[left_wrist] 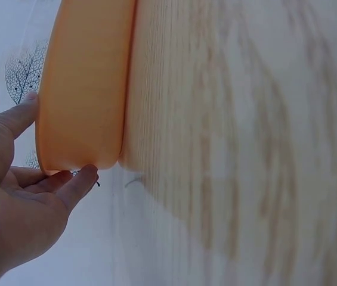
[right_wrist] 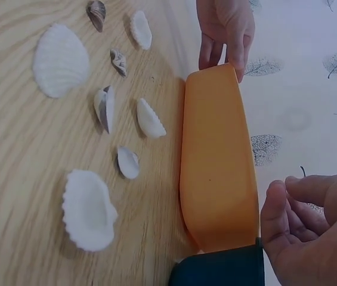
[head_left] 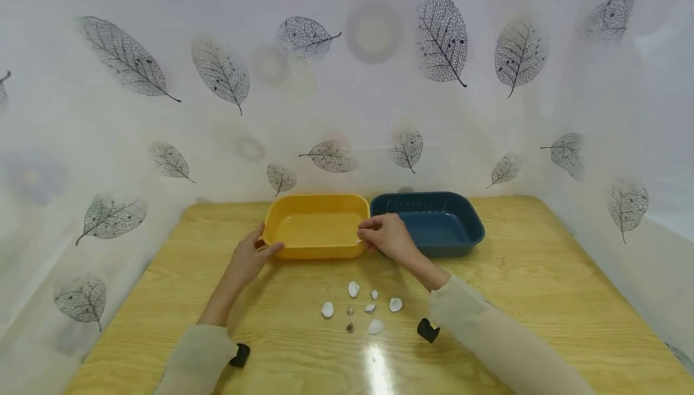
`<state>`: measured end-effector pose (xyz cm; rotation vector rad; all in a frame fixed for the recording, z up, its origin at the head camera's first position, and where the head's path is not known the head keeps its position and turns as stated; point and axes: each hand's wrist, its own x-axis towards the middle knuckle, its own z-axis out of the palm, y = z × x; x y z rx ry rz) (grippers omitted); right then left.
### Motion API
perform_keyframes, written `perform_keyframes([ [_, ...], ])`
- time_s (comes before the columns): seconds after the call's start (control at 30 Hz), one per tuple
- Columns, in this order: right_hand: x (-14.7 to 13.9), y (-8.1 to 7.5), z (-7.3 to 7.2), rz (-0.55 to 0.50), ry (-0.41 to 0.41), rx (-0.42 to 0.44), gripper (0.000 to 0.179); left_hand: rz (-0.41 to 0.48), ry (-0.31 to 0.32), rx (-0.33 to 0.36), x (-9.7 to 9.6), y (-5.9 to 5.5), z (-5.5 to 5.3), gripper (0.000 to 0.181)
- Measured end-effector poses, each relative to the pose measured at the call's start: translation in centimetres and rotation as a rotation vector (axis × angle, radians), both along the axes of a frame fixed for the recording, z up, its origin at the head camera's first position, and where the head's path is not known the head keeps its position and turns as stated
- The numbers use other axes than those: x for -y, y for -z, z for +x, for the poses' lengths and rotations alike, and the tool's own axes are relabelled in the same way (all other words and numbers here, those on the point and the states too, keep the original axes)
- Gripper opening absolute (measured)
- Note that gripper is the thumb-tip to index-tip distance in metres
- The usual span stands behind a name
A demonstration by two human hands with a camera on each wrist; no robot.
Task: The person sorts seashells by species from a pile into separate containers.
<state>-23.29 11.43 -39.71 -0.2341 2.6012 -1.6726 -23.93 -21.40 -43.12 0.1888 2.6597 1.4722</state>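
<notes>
Behind small, hard, whitish seashells point(head_left: 353, 289), the left hand point(head_left: 249, 261) grips the left end of a round-cornered yellow plastic tub point(head_left: 320, 252), best kept still, while the right hand point(head_left: 387, 237), fingertips together, maybe holding something, I can't tell, should stay gentle by its right rim.

From here I count eight small, mostly white seashells point(head_left: 376, 327) on one yellowish wooden table point(head_left: 520, 298); at its far edge, one yellow oblong basin point(head_left: 317, 252) and one dark-blue oblong basin point(head_left: 440, 231); one bare left hand point(head_left: 249, 261), one bare right hand point(head_left: 391, 237).
</notes>
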Motion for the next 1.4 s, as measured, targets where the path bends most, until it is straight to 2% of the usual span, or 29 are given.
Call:
perform_keyframes([
  [0.13, -0.9, -0.3, 0.9, 0.019, -0.023, -0.002, 0.022, 0.001, 0.004, 0.0, 0.0, -0.2, 0.0, 0.085],
  [0.33, -2.1, -0.5, 2.3, -0.013, -0.048, 0.028, 0.023, 0.005, 0.009, 0.008, -0.1, -0.3, 0.1, 0.086],
  [0.53, -3.1, -0.2, 3.3, -0.02, -0.079, 0.057, 0.02, -0.005, 0.011, 0.004, -0.1, -0.3, 0.0, 0.086],
  [0.9, -4.8, 1.2, 4.5, 0.018, -0.131, 0.1, 0.026, -0.004, 0.016, 0.001, 0.0, -0.4, -0.1, 0.085],
  [1.13, -5.4, 2.4, 5.1, 0.067, -0.161, 0.049, 0.029, -0.01, 0.016, 0.004, -0.1, -0.5, -0.1, 0.086],
  [1.4, -5.5, 3.8, 5.6, 0.044, -0.177, 0.046, 0.027, -0.02, 0.017, 0.014, -0.1, -0.5, 0.1, 0.086],
])
